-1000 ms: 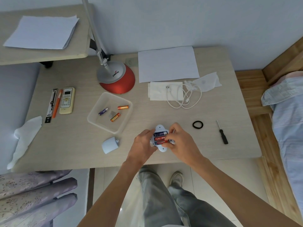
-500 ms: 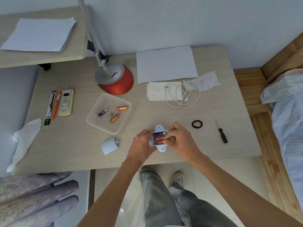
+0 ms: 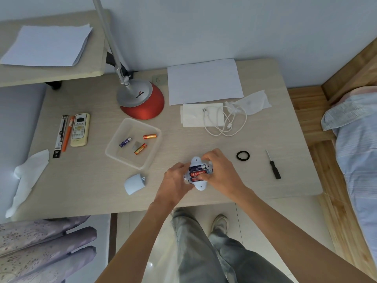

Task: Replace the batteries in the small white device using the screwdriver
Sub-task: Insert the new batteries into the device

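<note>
White device [image 3: 196, 160] unmoved at near edge of table [image 3: 265, 190], gripped left by left hand [image 3: 175, 178], right hand [image 3: 222, 174] curled round right end, thumb now lower on red batteries [image 3: 194, 174], screwdriver [image 3: 273, 166] lying apart at right.

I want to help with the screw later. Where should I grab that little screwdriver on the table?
Take the screwdriver by its thick black handle, coming down from above. It lies flat, with bare table either side; the thin metal shaft is harder to pinch.

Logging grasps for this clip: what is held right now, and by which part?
The small white device, open side up: the left hand grips its left edge, the right hand its right edge, a finger on the batteries.
</note>
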Tool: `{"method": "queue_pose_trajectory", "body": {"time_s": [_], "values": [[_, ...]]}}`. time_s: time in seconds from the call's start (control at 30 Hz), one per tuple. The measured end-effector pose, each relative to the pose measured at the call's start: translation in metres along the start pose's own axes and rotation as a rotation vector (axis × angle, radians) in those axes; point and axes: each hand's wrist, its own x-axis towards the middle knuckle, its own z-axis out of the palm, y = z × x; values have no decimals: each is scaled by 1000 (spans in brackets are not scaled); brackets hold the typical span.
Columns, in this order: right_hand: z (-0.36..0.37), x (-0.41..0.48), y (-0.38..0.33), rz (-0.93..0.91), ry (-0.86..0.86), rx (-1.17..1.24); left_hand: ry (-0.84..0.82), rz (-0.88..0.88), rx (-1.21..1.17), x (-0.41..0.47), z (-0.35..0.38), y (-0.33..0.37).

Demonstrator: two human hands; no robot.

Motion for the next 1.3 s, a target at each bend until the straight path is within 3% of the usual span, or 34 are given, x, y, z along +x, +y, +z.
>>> {"method": "queue_pose_trajectory", "body": {"time_s": [0.17, 0.27, 0.4, 0.7, 1.0, 1.3], "values": [[-18, -1, 15, -93, -152, -26, -14, 9, -5, 3, -2, -1], [-25, -2, 23, -159, -231, -218, -21, 14, -3, 3, -2, -4], [-17, -1, 23, -167, -169, -302, -18, 34, 24, 3, 1, -6], [-12, 2, 26, -110, -103, -138, -8, 6, 48, 0, -2, -12], [-11, 4, 31, -96, -95, -123, 190, -140, 240, -74, -65, -70], [-11, 4, 33, -120, -92, -149, 12, -259, 431, -87, -107, -124]]}}
